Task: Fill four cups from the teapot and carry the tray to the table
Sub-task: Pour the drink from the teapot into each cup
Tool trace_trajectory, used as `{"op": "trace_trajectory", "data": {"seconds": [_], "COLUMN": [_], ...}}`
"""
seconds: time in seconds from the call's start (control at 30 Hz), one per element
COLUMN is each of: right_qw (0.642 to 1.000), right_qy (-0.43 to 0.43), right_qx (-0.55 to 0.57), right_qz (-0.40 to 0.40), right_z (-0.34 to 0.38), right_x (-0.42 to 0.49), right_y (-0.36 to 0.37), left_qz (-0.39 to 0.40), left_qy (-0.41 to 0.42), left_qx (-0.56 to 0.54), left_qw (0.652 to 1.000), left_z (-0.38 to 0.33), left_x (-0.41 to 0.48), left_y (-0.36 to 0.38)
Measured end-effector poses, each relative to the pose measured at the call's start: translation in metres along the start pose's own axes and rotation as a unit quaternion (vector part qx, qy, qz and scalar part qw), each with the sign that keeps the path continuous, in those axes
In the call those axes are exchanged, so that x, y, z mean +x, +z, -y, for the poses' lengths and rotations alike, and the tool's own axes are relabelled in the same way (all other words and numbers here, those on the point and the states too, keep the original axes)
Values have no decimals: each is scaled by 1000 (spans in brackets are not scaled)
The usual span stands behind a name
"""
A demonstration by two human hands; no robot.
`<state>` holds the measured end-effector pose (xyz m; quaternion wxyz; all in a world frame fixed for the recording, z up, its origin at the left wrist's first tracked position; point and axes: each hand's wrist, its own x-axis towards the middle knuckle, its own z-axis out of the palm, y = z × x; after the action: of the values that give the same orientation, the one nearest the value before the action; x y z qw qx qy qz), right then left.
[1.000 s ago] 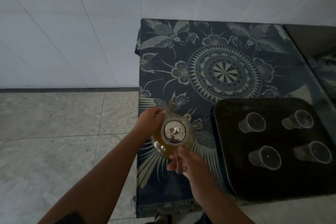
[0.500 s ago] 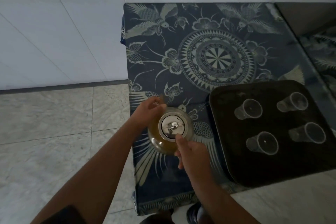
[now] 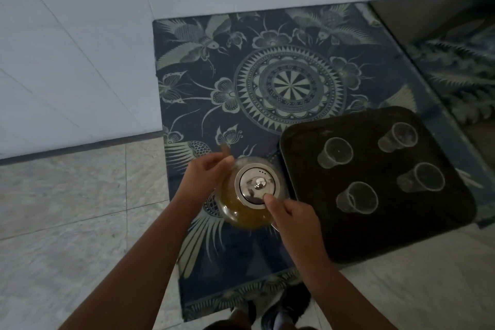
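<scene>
A glass teapot with amber tea and a round metal lid is held above the patterned cloth, just left of the tray. My right hand grips its handle at the near side, thumb pressing the lid's edge. My left hand rests against the pot's left side near the spout, fingers apart. A dark square tray lies to the right with several clear plastic cups on it: far left, far right, near left, near right. All look empty.
The blue patterned cloth covers a low table against a white tiled wall. Grey marble floor lies to the left and in front. My feet show at the table's near edge. A second cloth-covered surface stands at the right.
The teapot has shifted right, close to the tray's left edge. My right thumb has come up onto the lid. The camera view has tilted down.
</scene>
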<state>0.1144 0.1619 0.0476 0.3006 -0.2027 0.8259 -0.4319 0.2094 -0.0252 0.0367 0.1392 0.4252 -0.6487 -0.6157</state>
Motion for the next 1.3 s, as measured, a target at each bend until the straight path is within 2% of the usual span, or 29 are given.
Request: {"op": "trace_trajectory", "data": {"seconds": [0.37, 0.77, 0.97, 1.3], "right_qw": [995, 986, 974, 972], "right_qy": [-88, -142, -174, -119], "right_qx": [-21, -70, -121, -178], "right_qz": [-44, -46, -75, -100], "right_z": [6, 7, 4, 7], "right_x": [-7, 0, 12, 38], "right_y": [-132, -259, -289, -294], "left_qz": [-8, -17, -1, 63], "left_qy": [60, 69, 28, -26], "left_qx": [-11, -38, -83, -162], "left_qw": [998, 997, 996, 984], "left_z": [-68, -122, -126, -118], "left_x": [-40, -63, -48, -10], "left_y": [90, 188, 221, 240]}}
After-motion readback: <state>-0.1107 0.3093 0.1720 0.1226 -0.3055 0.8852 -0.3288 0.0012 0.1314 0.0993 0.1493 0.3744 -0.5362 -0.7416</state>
